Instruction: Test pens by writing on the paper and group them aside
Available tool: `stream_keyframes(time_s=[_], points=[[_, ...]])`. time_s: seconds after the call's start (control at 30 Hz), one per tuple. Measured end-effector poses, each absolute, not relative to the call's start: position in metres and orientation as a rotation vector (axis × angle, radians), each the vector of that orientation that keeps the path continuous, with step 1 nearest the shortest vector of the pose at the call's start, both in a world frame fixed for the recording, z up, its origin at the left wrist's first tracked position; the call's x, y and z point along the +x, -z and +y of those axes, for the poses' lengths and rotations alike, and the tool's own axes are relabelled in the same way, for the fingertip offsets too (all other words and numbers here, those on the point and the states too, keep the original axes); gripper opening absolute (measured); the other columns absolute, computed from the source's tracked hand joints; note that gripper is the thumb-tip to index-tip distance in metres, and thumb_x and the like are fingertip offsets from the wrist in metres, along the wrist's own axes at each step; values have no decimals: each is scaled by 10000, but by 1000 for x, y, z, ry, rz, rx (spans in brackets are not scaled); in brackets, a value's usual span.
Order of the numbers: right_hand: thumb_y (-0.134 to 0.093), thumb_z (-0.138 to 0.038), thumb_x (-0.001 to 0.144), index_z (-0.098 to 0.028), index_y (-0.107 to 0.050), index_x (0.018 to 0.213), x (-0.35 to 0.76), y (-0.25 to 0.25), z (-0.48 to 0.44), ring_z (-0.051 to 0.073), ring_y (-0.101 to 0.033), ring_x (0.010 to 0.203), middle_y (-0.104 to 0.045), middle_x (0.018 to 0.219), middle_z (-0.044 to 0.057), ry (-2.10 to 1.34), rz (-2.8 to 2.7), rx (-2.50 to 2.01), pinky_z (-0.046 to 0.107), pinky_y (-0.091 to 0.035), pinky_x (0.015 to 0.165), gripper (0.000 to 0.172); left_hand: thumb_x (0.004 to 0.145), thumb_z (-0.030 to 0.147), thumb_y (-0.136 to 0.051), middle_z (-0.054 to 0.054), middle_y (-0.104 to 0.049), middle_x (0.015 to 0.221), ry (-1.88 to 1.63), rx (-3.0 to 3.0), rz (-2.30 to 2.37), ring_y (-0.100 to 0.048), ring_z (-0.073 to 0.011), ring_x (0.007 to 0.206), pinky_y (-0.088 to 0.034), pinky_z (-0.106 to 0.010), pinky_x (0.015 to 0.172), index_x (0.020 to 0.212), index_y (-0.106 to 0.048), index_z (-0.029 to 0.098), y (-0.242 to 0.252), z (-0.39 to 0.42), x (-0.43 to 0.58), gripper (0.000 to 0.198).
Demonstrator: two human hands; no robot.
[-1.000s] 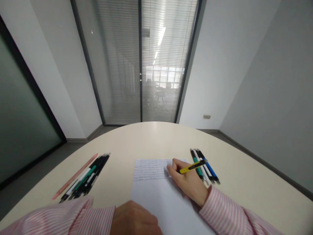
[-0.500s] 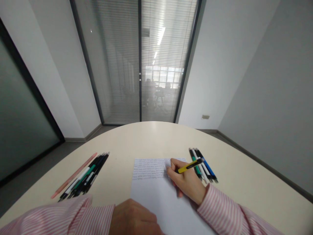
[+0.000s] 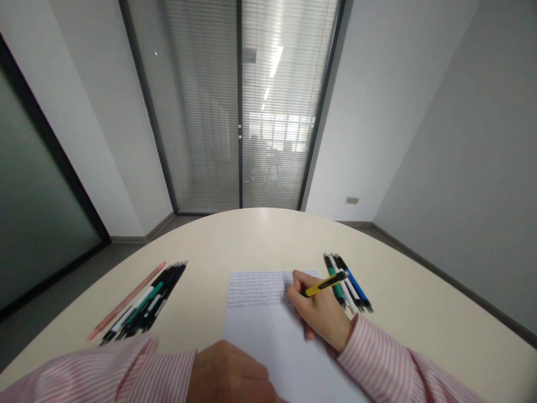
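My right hand [image 3: 321,308] holds a yellow-and-black pen [image 3: 325,284], its tip on a white sheet of paper [image 3: 268,336] at the right end of the handwritten lines [image 3: 255,289]. My left hand [image 3: 229,375] lies at the bottom of the view, at the sheet's lower left edge, with its fingers cut off by the frame. Beyond my right hand lies a bundle of black, white, green and blue pens [image 3: 346,282]. Left of the sheet lies a bundle of black, white and green pens [image 3: 145,299], next to a pink pencil [image 3: 126,302].
All this lies on a rounded cream table [image 3: 268,240]. Behind its far edge stand glass double doors with blinds [image 3: 239,112], between white walls. A dark-framed glass panel [image 3: 42,179] stands at the left, above a grey floor [image 3: 126,252].
My right hand stays at the same spot on the sheet, with only a slight shift of the pen. The whole view has shifted slightly to the left and upward.
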State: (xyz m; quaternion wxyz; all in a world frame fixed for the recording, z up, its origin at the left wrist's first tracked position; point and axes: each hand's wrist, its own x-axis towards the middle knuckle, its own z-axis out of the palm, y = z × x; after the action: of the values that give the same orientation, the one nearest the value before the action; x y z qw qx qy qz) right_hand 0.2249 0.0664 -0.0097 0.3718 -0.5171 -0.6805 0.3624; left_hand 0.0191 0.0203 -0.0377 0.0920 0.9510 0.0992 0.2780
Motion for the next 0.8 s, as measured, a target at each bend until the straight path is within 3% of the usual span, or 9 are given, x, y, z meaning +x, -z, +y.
stream_keyframes(time_s=[0.33,0.5,0.67,0.73,0.8], points=[[-508,-157,757,-226,-345,565,225,7,68,35,-397,188,-337,439,-130,-898,-1727,-1311,134,-75,220,262,925,274,-519,70,-578,532,-791,2850,321,-542,-89,459,-332,-220,428,951,-642,227,34,19,18,135],[-584,-175,744,-219,-384,559,225,6,67,28,-355,184,-328,430,-133,-938,-1634,-1260,133,-71,215,276,976,303,-398,56,-570,533,-795,2828,295,-529,-92,457,-328,-225,436,960,-643,206,37,20,19,264],[-679,-371,743,-224,-449,639,226,0,67,45,-339,269,-381,470,-125,-1040,-1405,-1169,145,-263,226,291,1009,383,-221,46,-528,485,-786,2833,383,-462,-99,408,-288,-252,409,798,-656,198,35,16,22,518],[-654,-482,749,-201,-549,688,225,-5,66,87,-443,387,-477,523,-75,-1107,-1350,-1120,184,-401,311,306,1003,363,-275,37,-540,498,-721,2860,556,-459,-111,432,-303,-263,441,720,-641,192,35,16,23,494],[-530,-601,796,-169,-642,742,223,-11,64,165,-575,595,-607,652,24,-1235,-1292,-1048,263,-511,471,450,985,349,-344,48,-503,466,-668,2945,345,-407,-90,387,-287,-236,396,578,-563,180,36,18,24,492]])
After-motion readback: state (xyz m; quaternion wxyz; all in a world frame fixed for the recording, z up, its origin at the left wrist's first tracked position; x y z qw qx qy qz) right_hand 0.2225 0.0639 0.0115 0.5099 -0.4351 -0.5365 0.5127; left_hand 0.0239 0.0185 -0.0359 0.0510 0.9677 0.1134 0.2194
